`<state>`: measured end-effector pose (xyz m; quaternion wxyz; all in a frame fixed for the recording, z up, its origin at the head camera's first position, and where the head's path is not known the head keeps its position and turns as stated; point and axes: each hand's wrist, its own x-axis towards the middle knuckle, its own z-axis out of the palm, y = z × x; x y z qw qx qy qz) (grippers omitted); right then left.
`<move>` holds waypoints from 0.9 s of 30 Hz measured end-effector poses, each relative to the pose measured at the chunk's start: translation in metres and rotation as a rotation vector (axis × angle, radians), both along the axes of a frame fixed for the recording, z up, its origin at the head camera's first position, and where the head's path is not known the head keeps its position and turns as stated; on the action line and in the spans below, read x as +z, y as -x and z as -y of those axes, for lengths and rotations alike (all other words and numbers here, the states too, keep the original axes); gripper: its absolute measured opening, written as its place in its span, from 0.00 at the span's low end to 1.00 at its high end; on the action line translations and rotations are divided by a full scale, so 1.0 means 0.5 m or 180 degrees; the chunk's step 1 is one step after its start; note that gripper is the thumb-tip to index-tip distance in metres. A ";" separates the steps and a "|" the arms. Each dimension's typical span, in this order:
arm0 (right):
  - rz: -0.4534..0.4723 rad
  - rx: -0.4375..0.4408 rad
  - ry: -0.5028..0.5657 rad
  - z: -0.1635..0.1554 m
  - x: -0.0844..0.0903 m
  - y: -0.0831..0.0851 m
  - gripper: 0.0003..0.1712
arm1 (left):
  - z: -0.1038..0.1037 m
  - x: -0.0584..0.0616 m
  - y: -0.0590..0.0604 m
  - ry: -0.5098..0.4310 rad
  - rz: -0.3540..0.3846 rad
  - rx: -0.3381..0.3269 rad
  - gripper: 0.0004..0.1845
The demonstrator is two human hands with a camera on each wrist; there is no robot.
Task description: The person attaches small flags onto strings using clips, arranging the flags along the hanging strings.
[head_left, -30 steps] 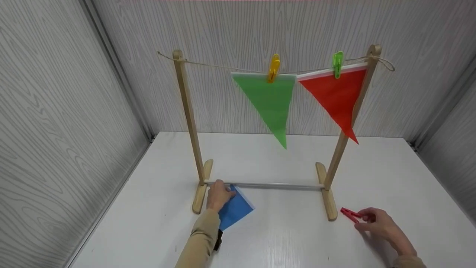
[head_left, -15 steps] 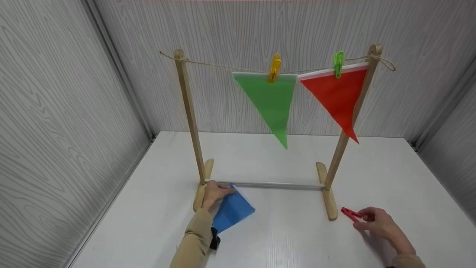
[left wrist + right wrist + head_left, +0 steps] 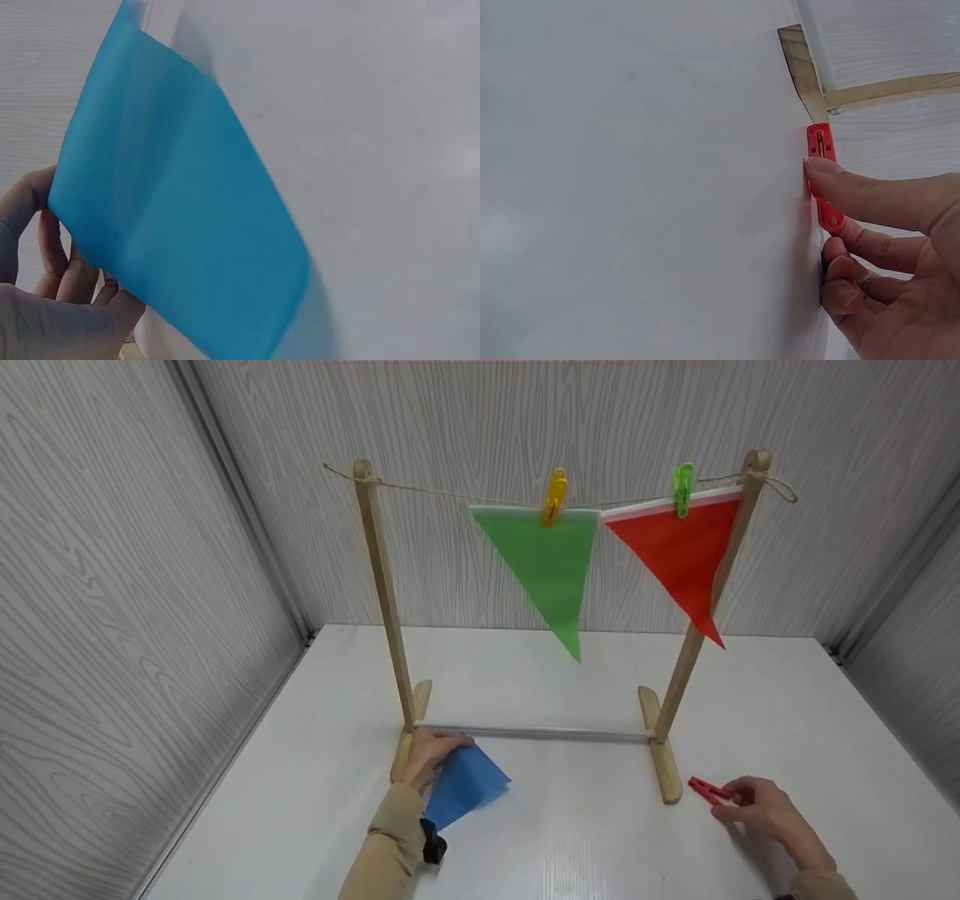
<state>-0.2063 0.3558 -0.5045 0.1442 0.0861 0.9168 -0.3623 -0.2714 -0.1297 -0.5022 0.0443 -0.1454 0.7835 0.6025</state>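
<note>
I am gripping the blue flag [image 3: 466,784] with my left hand [image 3: 426,753], fingers curled round its near-left edge, so that the thin sheet is lifting off the white table [image 3: 570,840] on that side; in the left wrist view the blue flag [image 3: 176,232] is standing away from the surface with my fingers [image 3: 56,255] tucked behind it, which I judge is the only sure way of picking up something so flat and limp. It is lying just in front of the left foot of the wooden stand [image 3: 384,592], near the metal bar [image 3: 536,732] that is joining the two posts. My right hand [image 3: 765,810] is resting on the table to the right of the stand's right foot, and its thumb and fingers are pinching the red clothespin [image 3: 706,790]; the right wrist view is showing the red clothespin [image 3: 823,180] lying flat on the surface, my thumb [image 3: 855,191] across it and the other fingers curled beneath, so I am holding it but not yet raising it. Above, the string [image 3: 450,495] is running between the post tops, carrying a green flag [image 3: 544,566] under a yellow clothespin [image 3: 554,495] and a red flag [image 3: 686,555] under a green clothespin [image 3: 682,487]. Both are hanging toward the right, leaving the left stretch of string bare.
</note>
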 end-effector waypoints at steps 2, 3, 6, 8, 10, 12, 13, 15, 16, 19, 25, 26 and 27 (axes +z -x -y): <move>-0.0003 0.0005 -0.0002 0.000 0.000 0.001 0.30 | -0.001 0.001 -0.001 -0.0057 -0.0007 0.0022 0.16; -0.0009 0.0015 -0.0019 -0.001 0.000 0.001 0.30 | -0.001 0.001 -0.002 -0.0088 0.0000 0.0038 0.16; -0.0014 0.0034 -0.0068 -0.001 -0.001 0.002 0.31 | -0.001 0.002 -0.001 -0.0141 0.0069 0.0086 0.16; -0.0008 0.0038 -0.0095 -0.001 -0.001 0.002 0.31 | -0.001 0.003 0.000 -0.0184 0.0126 0.0111 0.18; 0.0008 0.0025 -0.0103 0.000 -0.001 0.002 0.31 | -0.001 0.004 0.000 -0.0224 0.0176 0.0116 0.21; 0.0027 0.0004 -0.0088 0.001 -0.001 0.002 0.32 | -0.001 0.006 0.001 -0.0300 0.0215 0.0115 0.24; 0.0030 -0.0001 -0.0084 0.001 0.000 0.002 0.32 | -0.001 0.007 0.002 -0.0344 0.0229 0.0113 0.25; 0.0049 -0.0017 -0.0070 0.001 -0.001 0.003 0.32 | 0.000 0.009 0.003 -0.0418 0.0234 0.0089 0.27; 0.0055 -0.0020 -0.0061 0.001 0.000 0.003 0.32 | 0.000 0.010 0.003 -0.0461 0.0223 0.0069 0.27; 0.0067 -0.0019 -0.0053 0.001 0.000 0.003 0.31 | 0.001 0.010 0.005 -0.0529 0.0141 -0.0028 0.28; 0.0068 -0.0022 -0.0062 0.001 0.000 0.003 0.31 | 0.005 0.008 0.007 -0.0555 -0.0071 -0.0242 0.29; 0.0067 -0.0021 -0.0060 0.001 0.001 0.003 0.31 | 0.005 0.008 0.007 -0.0561 -0.0094 -0.0263 0.30; 0.0059 -0.0010 -0.0060 0.001 0.001 0.003 0.31 | 0.005 0.008 0.007 -0.0562 -0.0109 -0.0280 0.30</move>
